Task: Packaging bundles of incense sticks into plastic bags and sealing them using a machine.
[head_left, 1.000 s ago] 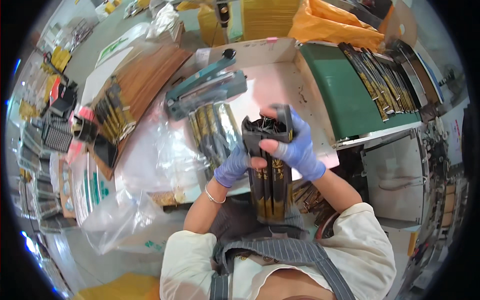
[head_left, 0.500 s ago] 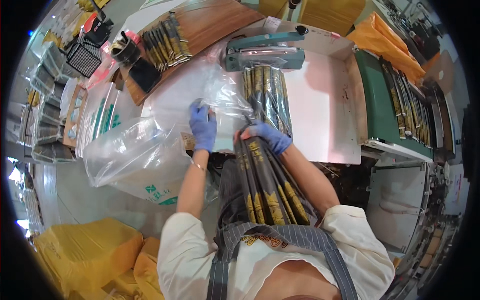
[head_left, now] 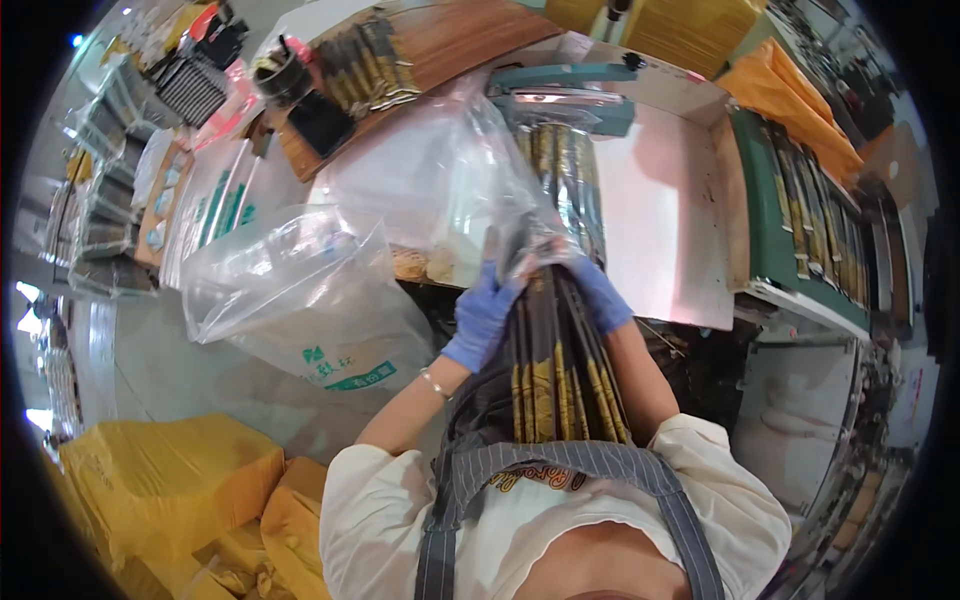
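Observation:
A bundle of long, slim black-and-gold packets (head_left: pixel 556 385) stands against my apron, its top ends pointing away from me. My right hand (head_left: pixel 600 295), in a blue glove, wraps round the bundle's upper right side. At its upper left, my gloved left hand (head_left: pixel 482 318) closes on the mouth of a clear plastic bag (head_left: pixel 505 185), thumb side toward the packets. The bag's mouth gathers over the packets' top ends, which blur there. Just beyond lies a filled clear bag of similar packets (head_left: pixel 568 185), its far end by a teal heat sealer (head_left: pixel 600 112).
A white tray-like work surface (head_left: pixel 655 235) spreads ahead and right. A large clear bag with green print (head_left: pixel 300 280) hangs at the left. More packets lie on a brown board (head_left: pixel 450 45) and a green box (head_left: pixel 752 190). Yellow wrapped parcels (head_left: pixel 180 480) sit lower left.
My left hand has come right to the bundle's top, drawing the clear bag over the ends. My right hand and the bundle have shifted slightly within the view, which has also moved.

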`<state>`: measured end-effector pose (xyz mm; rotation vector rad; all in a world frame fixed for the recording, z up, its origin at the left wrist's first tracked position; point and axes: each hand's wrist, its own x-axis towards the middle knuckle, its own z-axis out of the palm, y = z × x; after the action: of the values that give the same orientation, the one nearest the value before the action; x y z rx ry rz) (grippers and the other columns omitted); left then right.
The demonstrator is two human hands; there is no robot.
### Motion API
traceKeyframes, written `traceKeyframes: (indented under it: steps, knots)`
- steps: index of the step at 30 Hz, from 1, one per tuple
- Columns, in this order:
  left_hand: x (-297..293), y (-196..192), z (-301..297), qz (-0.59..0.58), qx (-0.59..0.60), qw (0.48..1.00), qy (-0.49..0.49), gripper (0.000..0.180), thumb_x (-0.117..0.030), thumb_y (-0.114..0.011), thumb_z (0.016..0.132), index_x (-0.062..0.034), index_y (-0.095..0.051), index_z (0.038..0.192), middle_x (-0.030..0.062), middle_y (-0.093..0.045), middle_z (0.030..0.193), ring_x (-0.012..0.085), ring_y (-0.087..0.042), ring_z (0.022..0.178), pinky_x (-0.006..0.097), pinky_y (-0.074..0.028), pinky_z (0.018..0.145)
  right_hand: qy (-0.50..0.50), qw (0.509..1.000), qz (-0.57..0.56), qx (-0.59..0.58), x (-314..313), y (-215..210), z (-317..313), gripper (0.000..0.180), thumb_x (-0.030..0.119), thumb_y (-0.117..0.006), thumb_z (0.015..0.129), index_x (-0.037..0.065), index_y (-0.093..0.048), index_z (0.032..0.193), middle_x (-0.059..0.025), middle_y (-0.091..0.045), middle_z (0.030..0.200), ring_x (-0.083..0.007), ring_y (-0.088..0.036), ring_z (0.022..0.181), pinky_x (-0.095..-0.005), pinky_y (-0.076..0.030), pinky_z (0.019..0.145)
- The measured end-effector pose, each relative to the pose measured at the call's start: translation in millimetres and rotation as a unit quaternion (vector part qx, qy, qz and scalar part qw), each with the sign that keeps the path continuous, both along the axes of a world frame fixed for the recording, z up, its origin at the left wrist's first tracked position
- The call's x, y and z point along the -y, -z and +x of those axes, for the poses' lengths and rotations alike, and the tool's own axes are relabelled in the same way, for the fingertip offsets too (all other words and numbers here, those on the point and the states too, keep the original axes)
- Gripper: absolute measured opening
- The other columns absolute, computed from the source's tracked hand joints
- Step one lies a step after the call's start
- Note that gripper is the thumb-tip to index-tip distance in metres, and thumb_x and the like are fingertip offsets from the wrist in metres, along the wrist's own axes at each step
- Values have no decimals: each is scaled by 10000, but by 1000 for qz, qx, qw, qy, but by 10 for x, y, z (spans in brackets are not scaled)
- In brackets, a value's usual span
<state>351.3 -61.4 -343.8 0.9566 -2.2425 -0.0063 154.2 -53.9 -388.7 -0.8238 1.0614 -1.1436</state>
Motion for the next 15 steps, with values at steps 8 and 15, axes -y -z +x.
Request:
traceKeyframes:
  steps: [8,15]
  knots:
    - [-864,-280,-518,199,86,876,431,684,-31,-473,790,-381,-328,1360,151,-338,1393,252,-592,544,315,-494,455,306,909,194,208,-2313,-921,197,432,334,-559,842,51,-517,1166,-62,-582,1062,-156,-569,950,-279,-459,846]
    - [-185,-1353,-938,212,18,888,407,413,-204,-592,821,-34,-502,1186,147,-597,1078,299,-583,963,352,-462,841,203,878,-62,-429,-2052,-1655,-417,293,303,-465,889,41,-532,1000,-193,-603,854,-322,-602,845,-393,-474,724]
